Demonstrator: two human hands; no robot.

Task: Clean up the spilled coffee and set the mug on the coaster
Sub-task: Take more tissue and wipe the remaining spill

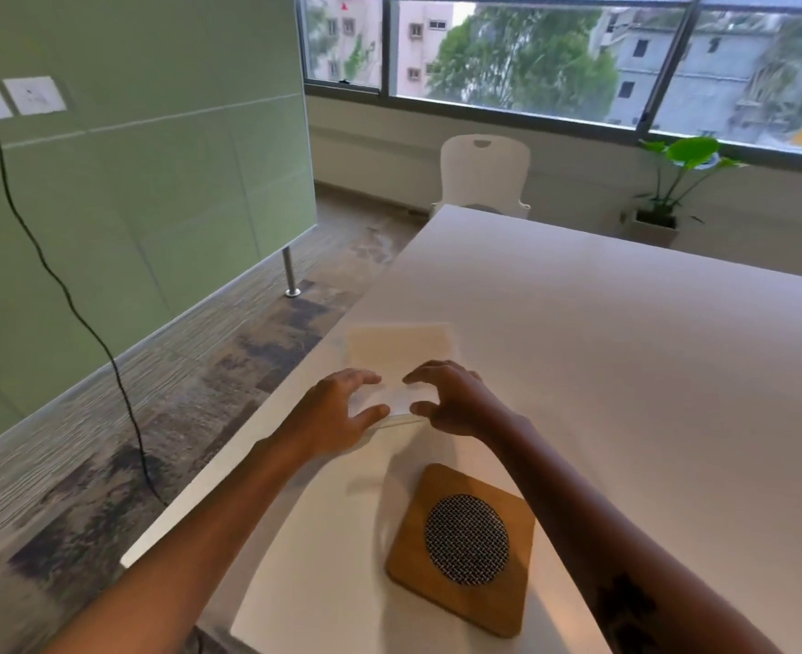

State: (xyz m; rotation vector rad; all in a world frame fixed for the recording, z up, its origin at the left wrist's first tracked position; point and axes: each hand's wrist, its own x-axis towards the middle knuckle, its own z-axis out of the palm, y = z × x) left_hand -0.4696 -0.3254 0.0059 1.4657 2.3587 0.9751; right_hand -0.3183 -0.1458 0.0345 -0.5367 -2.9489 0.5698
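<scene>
Coaster (463,547) is seen lower centre on counter (625,346). Above it, tissue (401,365) is pressed by left hand (338,413) and right hand (451,398), both spread open. No mug visible.

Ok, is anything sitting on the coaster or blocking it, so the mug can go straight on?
Nothing visible rests on the wooden coaster; its mesh centre is bare. Both hands, left hand and right hand, are beyond it at the paper towel on the table. No mug is in view, so its path cannot be judged.
</scene>
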